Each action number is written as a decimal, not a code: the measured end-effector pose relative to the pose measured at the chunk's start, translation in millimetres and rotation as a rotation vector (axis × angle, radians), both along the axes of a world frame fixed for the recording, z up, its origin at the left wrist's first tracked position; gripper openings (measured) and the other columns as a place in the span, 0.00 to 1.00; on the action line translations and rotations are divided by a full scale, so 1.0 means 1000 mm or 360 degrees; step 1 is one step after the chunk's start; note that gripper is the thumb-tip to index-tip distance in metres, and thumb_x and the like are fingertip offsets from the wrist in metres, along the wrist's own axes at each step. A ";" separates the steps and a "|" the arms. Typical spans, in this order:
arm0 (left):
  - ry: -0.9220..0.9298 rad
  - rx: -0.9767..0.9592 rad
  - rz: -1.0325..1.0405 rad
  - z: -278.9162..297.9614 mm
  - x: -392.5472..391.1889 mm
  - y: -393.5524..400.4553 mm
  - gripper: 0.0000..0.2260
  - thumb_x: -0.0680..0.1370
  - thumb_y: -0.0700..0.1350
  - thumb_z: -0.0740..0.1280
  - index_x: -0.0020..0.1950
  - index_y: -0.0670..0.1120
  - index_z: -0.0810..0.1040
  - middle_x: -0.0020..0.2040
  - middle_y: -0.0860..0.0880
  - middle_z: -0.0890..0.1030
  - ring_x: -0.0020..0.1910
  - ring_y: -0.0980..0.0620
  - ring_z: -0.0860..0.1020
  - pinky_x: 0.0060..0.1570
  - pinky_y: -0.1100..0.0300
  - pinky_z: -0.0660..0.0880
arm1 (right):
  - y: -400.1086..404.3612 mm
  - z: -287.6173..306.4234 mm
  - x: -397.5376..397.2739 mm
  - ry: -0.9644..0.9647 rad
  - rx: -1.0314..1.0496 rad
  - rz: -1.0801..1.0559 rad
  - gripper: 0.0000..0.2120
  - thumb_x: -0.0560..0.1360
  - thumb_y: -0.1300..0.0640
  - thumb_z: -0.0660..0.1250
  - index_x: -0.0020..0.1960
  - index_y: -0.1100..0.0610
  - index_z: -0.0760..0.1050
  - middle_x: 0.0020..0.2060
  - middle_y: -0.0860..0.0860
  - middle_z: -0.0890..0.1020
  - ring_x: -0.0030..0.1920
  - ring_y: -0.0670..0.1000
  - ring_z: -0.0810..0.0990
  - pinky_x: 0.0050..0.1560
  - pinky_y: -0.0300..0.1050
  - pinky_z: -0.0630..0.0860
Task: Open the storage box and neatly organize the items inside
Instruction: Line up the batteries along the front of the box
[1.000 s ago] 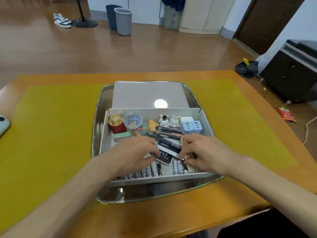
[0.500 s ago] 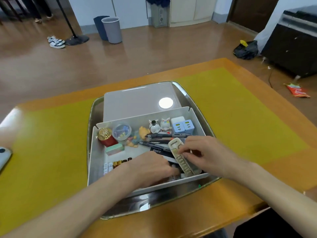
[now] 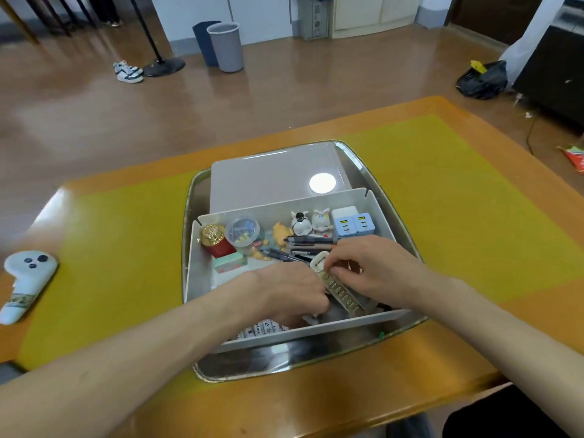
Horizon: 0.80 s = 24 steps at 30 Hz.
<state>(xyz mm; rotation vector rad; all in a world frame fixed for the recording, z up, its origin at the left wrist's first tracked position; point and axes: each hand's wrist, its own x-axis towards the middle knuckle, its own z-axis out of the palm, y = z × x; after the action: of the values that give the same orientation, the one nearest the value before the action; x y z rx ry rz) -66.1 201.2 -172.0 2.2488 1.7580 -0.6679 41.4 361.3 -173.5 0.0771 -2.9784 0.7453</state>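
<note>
**Storage box (image 3: 376, 202): open, sorting under way**

Box is seated in a metal tray (image 3: 189, 216) on the yellow mat, lid (image 3: 268, 181) laid flat behind it. A beige strip marked "Shince" (image 3: 339, 287) is pinched at its far end by the right hand (image 3: 376, 270). Left hand (image 3: 284, 292) is curled down among the batteries (image 3: 260, 327) at the near wall; what it holds cannot be told.

Risks, as judged:
- Pens (image 3: 311, 245) lying right behind the strip could be dragged out of line if it is swung.
- Batteries could be scattered when the left hand is pulled out.
</note>
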 end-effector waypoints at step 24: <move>-0.1876 0.0893 0.1841 0.012 -0.041 -0.091 0.03 0.75 0.48 0.68 0.47 0.54 0.81 0.32 0.47 0.83 0.30 0.52 0.81 0.31 0.58 0.78 | -0.072 0.011 -0.053 -0.0436 -0.1081 0.0034 0.08 0.80 0.53 0.68 0.57 0.49 0.84 0.43 0.48 0.86 0.42 0.50 0.83 0.42 0.44 0.81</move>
<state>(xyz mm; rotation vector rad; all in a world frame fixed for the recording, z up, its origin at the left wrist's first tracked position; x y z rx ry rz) -106.8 109.8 -159.8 0.8774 2.0474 1.1904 -11.2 289.2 -162.0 -0.0351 -2.7668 1.8426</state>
